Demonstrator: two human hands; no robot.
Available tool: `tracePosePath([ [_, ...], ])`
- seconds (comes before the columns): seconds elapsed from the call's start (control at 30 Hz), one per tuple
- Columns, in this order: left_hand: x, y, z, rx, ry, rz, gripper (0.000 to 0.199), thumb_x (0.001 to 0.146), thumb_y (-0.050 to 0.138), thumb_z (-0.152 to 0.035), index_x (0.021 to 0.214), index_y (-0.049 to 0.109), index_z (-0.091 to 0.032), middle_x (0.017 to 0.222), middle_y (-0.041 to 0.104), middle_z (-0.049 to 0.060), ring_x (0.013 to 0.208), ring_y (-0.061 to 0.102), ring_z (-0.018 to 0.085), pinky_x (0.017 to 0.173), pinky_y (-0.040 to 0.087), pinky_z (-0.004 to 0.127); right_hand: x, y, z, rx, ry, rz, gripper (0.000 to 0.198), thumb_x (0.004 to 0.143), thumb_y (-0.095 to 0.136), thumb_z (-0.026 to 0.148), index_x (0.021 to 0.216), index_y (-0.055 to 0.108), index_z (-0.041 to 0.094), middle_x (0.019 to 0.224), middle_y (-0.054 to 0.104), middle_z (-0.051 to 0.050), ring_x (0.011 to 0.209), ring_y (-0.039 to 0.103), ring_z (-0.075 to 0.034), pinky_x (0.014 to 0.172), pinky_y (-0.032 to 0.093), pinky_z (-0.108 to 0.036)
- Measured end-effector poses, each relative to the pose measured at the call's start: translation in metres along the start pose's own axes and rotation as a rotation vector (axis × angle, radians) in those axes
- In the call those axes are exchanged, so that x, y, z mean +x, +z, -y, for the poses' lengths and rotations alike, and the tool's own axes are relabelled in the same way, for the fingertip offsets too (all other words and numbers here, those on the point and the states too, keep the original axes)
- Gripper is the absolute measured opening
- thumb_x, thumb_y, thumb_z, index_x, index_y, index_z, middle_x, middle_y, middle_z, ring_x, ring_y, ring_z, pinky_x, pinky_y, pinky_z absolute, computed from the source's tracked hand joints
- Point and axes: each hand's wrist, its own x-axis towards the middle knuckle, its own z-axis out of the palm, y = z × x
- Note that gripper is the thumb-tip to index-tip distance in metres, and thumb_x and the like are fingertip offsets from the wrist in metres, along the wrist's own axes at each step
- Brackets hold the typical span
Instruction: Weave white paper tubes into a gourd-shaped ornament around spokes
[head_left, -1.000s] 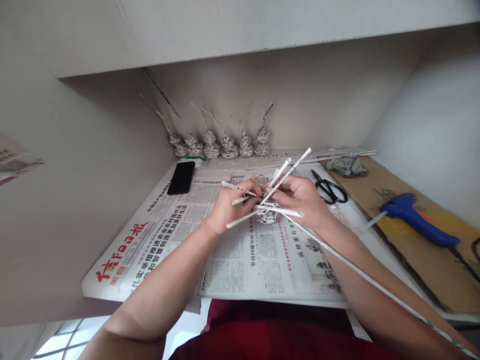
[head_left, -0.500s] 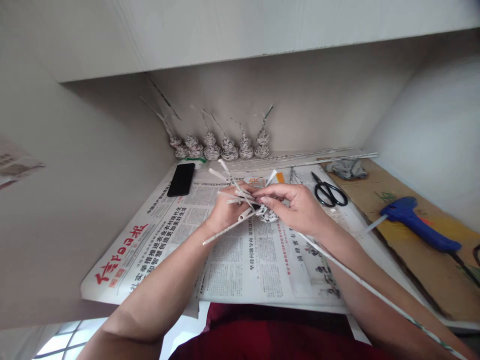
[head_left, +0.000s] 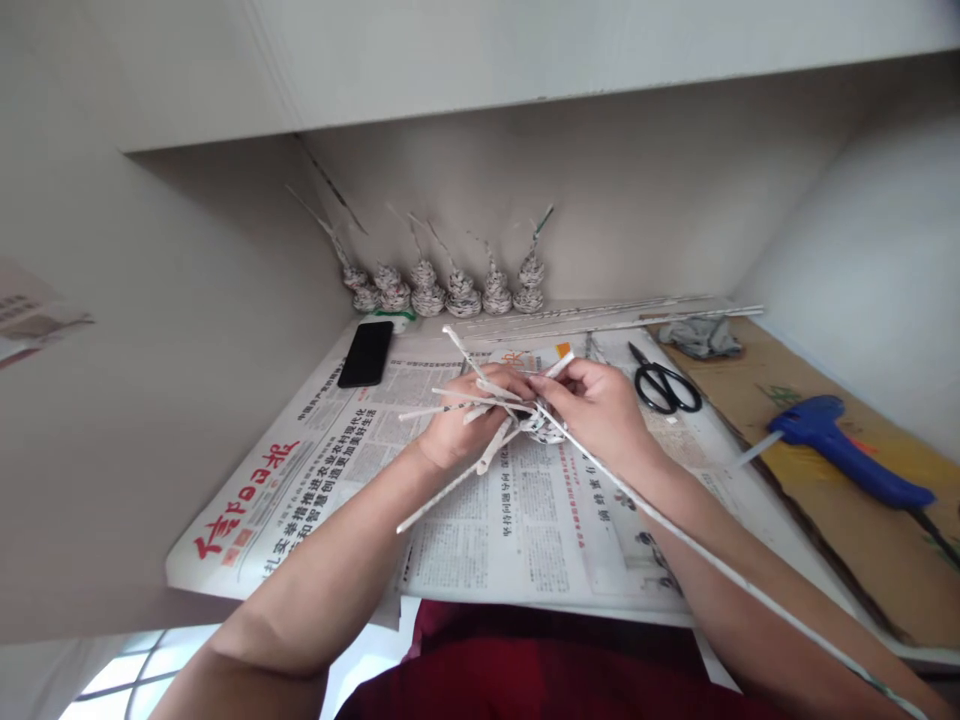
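Note:
Over the newspaper, a small woven paper piece (head_left: 544, 430) sits between my hands, partly covered by the fingers. Thin rolled-paper strips (head_left: 435, 500) fan out from it towards the left and front. My left hand (head_left: 469, 415) is closed around its far left side, with several strips lying across the back of the hand. On the other side, my right hand (head_left: 604, 405) pinches at the base of the strips, thumb and forefinger together. One long paper strip (head_left: 697, 545) runs from beneath the right fingertips across my right forearm to the lower right.
Several gourd-shaped woven paper pieces (head_left: 463, 295) line the back wall. A black phone (head_left: 365, 354) lies at left on the newspaper (head_left: 352, 470). To the right are black scissors (head_left: 664, 385), a crumpled grey cloth (head_left: 701, 338) and a blue glue gun (head_left: 855, 450) on cardboard (head_left: 817, 540).
The strips have spread differently, with more pointing left over my left hand. The long strip now crosses in front of the woven piece, and my right fingers have shifted to a strip's base.

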Motion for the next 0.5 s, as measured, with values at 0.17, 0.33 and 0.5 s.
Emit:
tracePosePath([
  [0.17,-0.0005,-0.0007,-0.0002,0.018,-0.018,0.027,0.010,0.084,0.063,-0.028,0.083,0.069,-0.020,0.089,0.071,0.007,0.091,0.066,0.021,0.086,0.052,0.036,-0.0032,0.0064,-0.0015,0.027,-0.024,-0.100,0.031,0.076,0.069,0.046,0.063,0.062,0.018,0.054,0.061,0.001,0.046,0.051,-0.011,0.045,0.038,-0.024],
  [0.33,-0.0011,-0.0021,-0.0027,0.041,-0.031,0.013,0.011,0.085,0.061,-0.031,0.083,0.067,-0.022,0.090,0.070,0.007,0.096,0.065,0.021,0.090,0.051,0.038,-0.0026,0.0042,0.0023,0.052,-0.082,-0.090,0.029,0.076,0.070,0.044,0.066,0.064,0.017,0.057,0.063,0.000,0.049,0.052,-0.011,0.046,0.040,-0.024],
  [0.5,0.0003,-0.0068,-0.0102,0.038,-0.022,0.032,0.014,0.085,0.060,-0.033,0.082,0.065,-0.020,0.088,0.069,0.008,0.092,0.065,0.021,0.085,0.052,0.038,-0.0019,-0.0021,0.0075,0.014,-0.097,-0.009,0.026,0.072,0.075,0.041,0.068,0.069,0.016,0.062,0.067,-0.003,0.055,0.059,-0.014,0.051,0.045,-0.026],
])
